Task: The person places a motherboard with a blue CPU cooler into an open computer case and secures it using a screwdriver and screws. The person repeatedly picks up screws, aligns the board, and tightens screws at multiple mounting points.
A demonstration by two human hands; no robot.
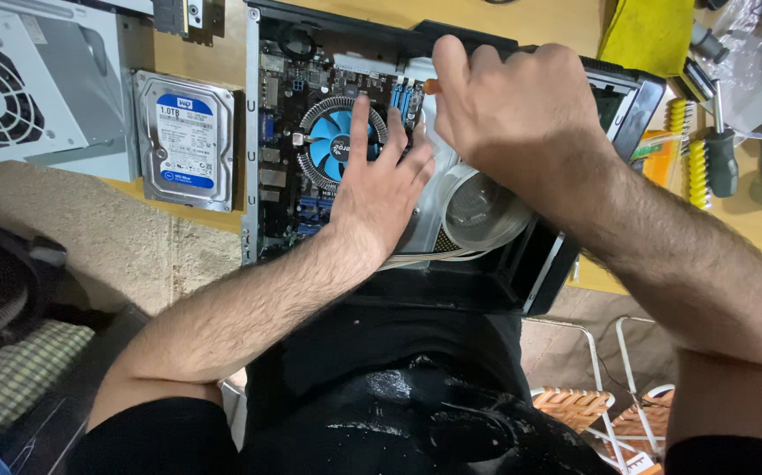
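Observation:
An open black computer case (451, 35) lies on a wooden table, its motherboard (280, 132) exposed. My left hand (381, 189) rests flat on the round cooler with the blue fan (332, 141), fingers spread. My right hand (513, 105) is closed around a tool with an orange tip (431, 86), held over the board next to the blue memory slots. A silver metal bracket with a round opening (482, 207) sits inside the case below my right wrist.
A hard drive with a blue and white label (185, 141) lies left of the case. A grey power supply with a fan grille (11, 88) is at the far left. Screwdrivers (719, 154), a yellow cloth (649, 35) and small tools sit at the right.

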